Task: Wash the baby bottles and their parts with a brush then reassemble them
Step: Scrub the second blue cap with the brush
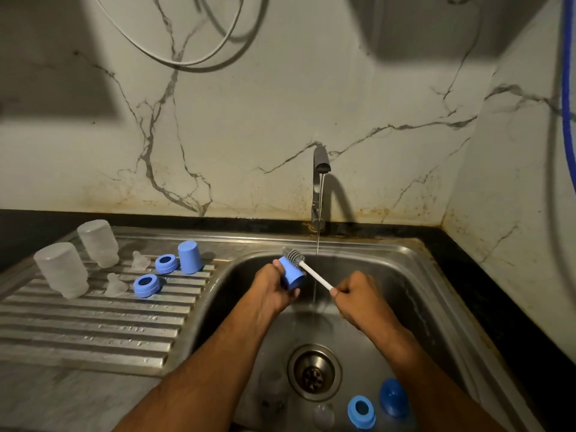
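My left hand (270,289) grips a blue bottle cap (292,275) over the sink basin (414,294). My right hand (358,296) holds the white handle of a bottle brush (307,269), whose grey bristles touch the cap's top end. On the draining board (93,325) stand two upside-down clear bottles (62,269) (99,243), two clear teats (116,285) (139,260), two blue collar rings (146,285) (166,263) and another blue cap (190,256). In the basin lie a blue ring (361,412), a blue cap (393,397), a clear teat (323,416) and a faint clear bottle (271,389).
The tap (319,185) at the back runs a thin stream of water into the basin just right of the brush. The drain (314,372) sits in the basin's middle. A black counter edge (486,275) borders the sink on the right. Marble wall stands behind.
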The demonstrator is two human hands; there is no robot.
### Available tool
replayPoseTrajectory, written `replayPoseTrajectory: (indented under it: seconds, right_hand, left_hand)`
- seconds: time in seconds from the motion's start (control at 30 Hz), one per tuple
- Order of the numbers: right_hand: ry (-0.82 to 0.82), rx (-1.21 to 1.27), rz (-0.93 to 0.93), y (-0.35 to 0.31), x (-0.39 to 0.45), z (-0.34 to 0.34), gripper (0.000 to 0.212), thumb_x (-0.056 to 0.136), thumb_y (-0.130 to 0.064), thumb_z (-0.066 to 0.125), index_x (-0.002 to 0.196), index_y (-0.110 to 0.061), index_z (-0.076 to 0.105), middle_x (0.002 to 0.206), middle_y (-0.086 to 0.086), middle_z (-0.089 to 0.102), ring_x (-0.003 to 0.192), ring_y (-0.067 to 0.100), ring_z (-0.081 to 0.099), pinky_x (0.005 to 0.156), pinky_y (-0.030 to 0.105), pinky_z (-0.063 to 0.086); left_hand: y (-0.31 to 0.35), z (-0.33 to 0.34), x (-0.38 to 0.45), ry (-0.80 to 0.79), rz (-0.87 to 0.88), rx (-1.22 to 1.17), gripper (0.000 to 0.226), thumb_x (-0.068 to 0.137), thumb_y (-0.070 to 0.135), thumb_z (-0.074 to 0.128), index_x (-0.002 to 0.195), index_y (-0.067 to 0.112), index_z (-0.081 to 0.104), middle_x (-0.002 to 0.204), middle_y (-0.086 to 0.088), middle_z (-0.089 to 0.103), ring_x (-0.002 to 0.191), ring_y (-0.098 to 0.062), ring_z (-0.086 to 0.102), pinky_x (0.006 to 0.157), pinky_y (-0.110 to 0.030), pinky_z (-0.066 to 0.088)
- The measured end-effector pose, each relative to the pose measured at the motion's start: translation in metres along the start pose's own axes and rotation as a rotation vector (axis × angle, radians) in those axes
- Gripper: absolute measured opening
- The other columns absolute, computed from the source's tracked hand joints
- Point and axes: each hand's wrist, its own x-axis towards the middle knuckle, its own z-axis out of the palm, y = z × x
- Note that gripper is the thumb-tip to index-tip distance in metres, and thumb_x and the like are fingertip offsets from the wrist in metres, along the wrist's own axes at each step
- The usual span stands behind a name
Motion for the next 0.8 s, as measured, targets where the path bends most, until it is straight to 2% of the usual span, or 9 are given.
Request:
replayPoseTrajectory:
  seconds: [0.1, 0.2, 0.27, 0.33, 0.37, 0.43, 0.5, 0.67, 0.8]
  right_hand:
    - [-0.009, 0.054, 0.023, -0.002, 0.001, -0.002, 0.024, 0.095, -0.025, 0.064, 0.077, -0.011, 0.071, 0.063, 0.002, 0.062, 0.053, 0.012, 0.055, 0.054, 0.025, 0.044]
    - [-0.078, 0.106, 0.082, -0.001, -0.005, -0.005, 0.024, 0.095, -0.024, 0.064, 0.077, -0.010, 0.071, 0.060, 0.005, 0.063, 0.049, 0.014, 0.055, 0.050, 0.027, 0.045]
    - [-0.107, 0.126, 0.101, -0.002, -0.009, -0.007, 0.026, 0.095, -0.022, 0.064, 0.075, -0.007, 0.072, 0.056, 0.008, 0.062, 0.046, 0.018, 0.054, 0.047, 0.027, 0.045]
    - [-0.117, 0.124, 0.111, -0.002, -0.010, -0.008, 0.025, 0.095, -0.021, 0.064, 0.076, -0.007, 0.072, 0.055, 0.008, 0.061, 0.044, 0.016, 0.052, 0.045, 0.025, 0.042]
    - [-0.111, 0.116, 0.116, -0.002, -0.010, -0.008, 0.024, 0.095, -0.021, 0.064, 0.077, -0.008, 0.071, 0.055, 0.007, 0.061, 0.043, 0.015, 0.051, 0.044, 0.024, 0.041]
    - [-0.085, 0.111, 0.114, -0.003, -0.008, -0.008, 0.024, 0.095, -0.022, 0.064, 0.077, -0.008, 0.071, 0.055, 0.006, 0.061, 0.043, 0.014, 0.052, 0.046, 0.025, 0.043]
    - [-0.056, 0.098, 0.105, -0.003, -0.005, -0.005, 0.023, 0.094, -0.024, 0.064, 0.077, -0.010, 0.071, 0.058, 0.004, 0.062, 0.049, 0.014, 0.055, 0.051, 0.027, 0.045]
    - [-0.004, 0.070, 0.077, -0.004, 0.001, -0.002, 0.020, 0.095, -0.028, 0.063, 0.082, -0.014, 0.069, 0.066, 0.001, 0.060, 0.057, 0.014, 0.053, 0.056, 0.027, 0.046]
    - [-0.073, 0.144, 0.118, -0.006, -0.005, -0.006, 0.021, 0.096, -0.023, 0.063, 0.080, -0.010, 0.070, 0.063, 0.006, 0.062, 0.050, 0.015, 0.053, 0.049, 0.027, 0.043]
  left_hand:
    - [0.000, 0.005, -0.001, -0.012, -0.005, -0.040, 0.017, 0.097, 0.004, 0.043, 0.108, 0.000, 0.055, 0.088, -0.018, 0.059, 0.078, -0.032, 0.056, 0.074, -0.045, 0.046]
    - [0.010, -0.004, 0.005, 0.004, -0.006, -0.097, 0.021, 0.100, 0.006, 0.041, 0.094, -0.003, 0.059, 0.074, -0.019, 0.065, 0.075, -0.031, 0.056, 0.068, -0.042, 0.050]
    - [0.016, -0.010, 0.010, 0.013, -0.002, -0.115, 0.025, 0.100, 0.007, 0.040, 0.088, -0.002, 0.060, 0.057, -0.017, 0.067, 0.072, -0.031, 0.058, 0.051, -0.037, 0.057]
    - [0.017, -0.011, 0.007, 0.020, -0.008, -0.116, 0.024, 0.100, 0.008, 0.041, 0.090, -0.002, 0.060, 0.057, -0.016, 0.067, 0.066, -0.032, 0.062, 0.038, -0.040, 0.054]
    - [0.016, -0.011, 0.004, 0.011, -0.004, -0.125, 0.023, 0.101, 0.011, 0.043, 0.095, -0.002, 0.060, 0.068, -0.018, 0.069, 0.066, -0.031, 0.064, 0.042, -0.040, 0.056]
    - [0.012, -0.008, 0.001, -0.042, 0.046, -0.144, 0.027, 0.103, 0.024, 0.050, 0.112, 0.001, 0.058, 0.102, -0.019, 0.068, 0.084, -0.031, 0.065, 0.071, -0.046, 0.059]
    - [0.006, -0.004, -0.001, -0.087, 0.070, -0.103, 0.035, 0.100, 0.030, 0.055, 0.122, 0.003, 0.056, 0.119, -0.020, 0.062, 0.102, -0.034, 0.062, 0.094, -0.053, 0.051]
    - [-0.004, 0.004, -0.016, -0.181, 0.032, -0.156, 0.030, 0.100, 0.007, 0.048, 0.130, 0.004, 0.051, 0.118, -0.023, 0.057, 0.100, -0.036, 0.059, 0.094, -0.054, 0.046]
    - [0.004, -0.005, -0.015, -0.185, 0.023, -0.265, 0.029, 0.097, -0.001, 0.043, 0.126, 0.001, 0.046, 0.126, -0.026, 0.050, 0.117, -0.042, 0.053, 0.102, -0.057, 0.044]
